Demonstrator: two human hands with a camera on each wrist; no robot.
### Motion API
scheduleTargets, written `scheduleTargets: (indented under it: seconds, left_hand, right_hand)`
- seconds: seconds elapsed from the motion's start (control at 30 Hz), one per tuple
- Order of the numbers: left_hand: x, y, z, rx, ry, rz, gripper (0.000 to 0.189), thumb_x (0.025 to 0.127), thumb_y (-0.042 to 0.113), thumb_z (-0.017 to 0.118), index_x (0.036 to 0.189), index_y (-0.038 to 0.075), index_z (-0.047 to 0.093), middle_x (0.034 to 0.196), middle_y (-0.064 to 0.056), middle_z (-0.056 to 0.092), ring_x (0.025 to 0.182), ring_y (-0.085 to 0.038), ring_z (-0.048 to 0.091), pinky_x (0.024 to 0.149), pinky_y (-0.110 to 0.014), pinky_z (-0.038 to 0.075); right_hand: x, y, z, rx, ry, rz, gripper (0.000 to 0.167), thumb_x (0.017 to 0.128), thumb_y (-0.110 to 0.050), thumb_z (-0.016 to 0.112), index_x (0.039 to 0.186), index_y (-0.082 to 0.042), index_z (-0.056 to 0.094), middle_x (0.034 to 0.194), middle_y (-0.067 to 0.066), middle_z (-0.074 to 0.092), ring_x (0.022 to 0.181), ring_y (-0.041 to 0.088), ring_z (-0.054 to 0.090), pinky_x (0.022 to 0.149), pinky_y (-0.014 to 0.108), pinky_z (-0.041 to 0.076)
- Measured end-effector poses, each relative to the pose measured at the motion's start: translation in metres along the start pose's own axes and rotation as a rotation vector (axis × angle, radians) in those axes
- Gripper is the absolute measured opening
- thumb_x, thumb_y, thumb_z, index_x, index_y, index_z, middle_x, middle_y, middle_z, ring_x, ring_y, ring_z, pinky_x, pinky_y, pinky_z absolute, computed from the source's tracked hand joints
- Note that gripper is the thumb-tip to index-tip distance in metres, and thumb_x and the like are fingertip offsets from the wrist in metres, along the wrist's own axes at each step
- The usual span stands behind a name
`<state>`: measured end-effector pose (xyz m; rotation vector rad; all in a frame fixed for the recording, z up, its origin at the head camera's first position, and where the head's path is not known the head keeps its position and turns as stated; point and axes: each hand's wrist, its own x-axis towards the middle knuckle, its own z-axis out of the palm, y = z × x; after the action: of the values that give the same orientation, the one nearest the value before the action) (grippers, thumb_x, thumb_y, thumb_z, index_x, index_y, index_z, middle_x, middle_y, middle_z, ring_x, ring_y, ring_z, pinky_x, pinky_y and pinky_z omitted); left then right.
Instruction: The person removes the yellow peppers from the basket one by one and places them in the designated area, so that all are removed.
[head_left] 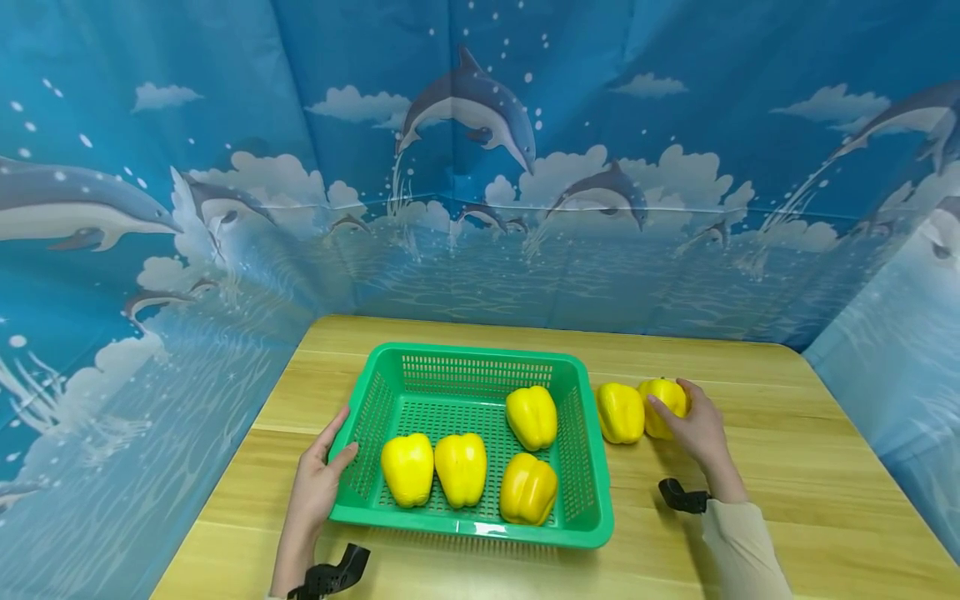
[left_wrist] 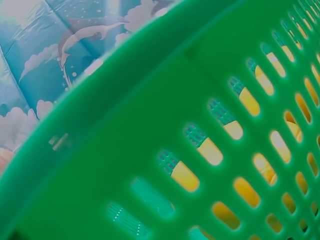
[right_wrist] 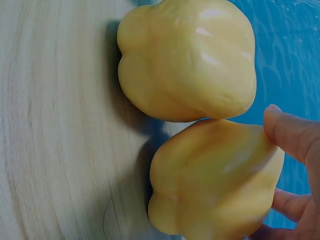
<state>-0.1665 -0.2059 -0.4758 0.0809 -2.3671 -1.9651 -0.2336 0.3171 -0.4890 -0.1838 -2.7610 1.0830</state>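
Now the right hand (head_left: 699, 425) pinches a yellow pepper (head_left: 663, 390), the green basket (head_left: 420, 522) lying at that hand's nine o'clock, gripped by the left hand (head_left: 317, 482).

Passable from above into basket (head_left: 480, 351), widest at back left | obstructed at front left by two peppers (head_left: 461, 469), at right by another two peppers (head_left: 532, 417) | blocked outside right wall by third pair of peppers (head_left: 621, 412), right hand (head_left: 697, 425) round outer one | blocked at left rim by left hand (head_left: 318, 479) | passable over table (head_left: 810, 467) right of right hand | stopped behind by curtain (head_left: 480, 267)
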Motion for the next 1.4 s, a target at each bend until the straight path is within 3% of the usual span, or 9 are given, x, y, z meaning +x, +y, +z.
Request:
scheduleTargets:
  seconds: [0.53, 0.87, 1.4]
  left_hand:
    - [-0.0005, -0.0009, 0.0007, -0.011, -0.005, 0.009, 0.053, 0.099, 0.007, 0.049, 0.149, 0.012, 0.032, 0.155, -0.006, 0.022, 0.141, -0.023, 0.011, 0.112, -0.049, 0.014]
    - [-0.001, -0.0012, 0.0, 0.0, -0.007, 0.011, 0.053, 0.099, 0.008, 0.05, 0.149, 0.014, 0.033, 0.154, 0.0, 0.023, 0.141, -0.022, 0.01, 0.112, -0.049, 0.013]
    - [0.0, 0.0004, -0.0011, 0.007, -0.01, 0.008, 0.053, 0.099, 0.007, 0.049, 0.149, 0.012, 0.032, 0.155, -0.003, 0.021, 0.141, -0.022, 0.01, 0.112, -0.048, 0.013]
  right_hand:
    - [0.0008, -0.0017, -0.002, 0.018, -0.056, 0.046, 0.087, 0.095, -0.051, 0.048, 0.145, 0.013, 0.018, 0.142, 0.039, 0.022, 0.126, 0.057, 0.022, 0.098, 0.067, 0.024]
    - [0.0016, 0.001, -0.0009, 0.038, -0.061, 0.038, 0.087, 0.096, -0.052, 0.045, 0.146, 0.012, 0.013, 0.143, 0.04, 0.018, 0.128, 0.057, 0.019, 0.099, 0.069, 0.02]
    - [0.0004, 0.0034, 0.0043, 0.097, -0.048, 0.057, 0.091, 0.095, -0.051, 0.046, 0.147, 0.01, 0.004, 0.146, 0.039, 0.012, 0.13, 0.056, 0.016, 0.1, 0.067, 0.019]
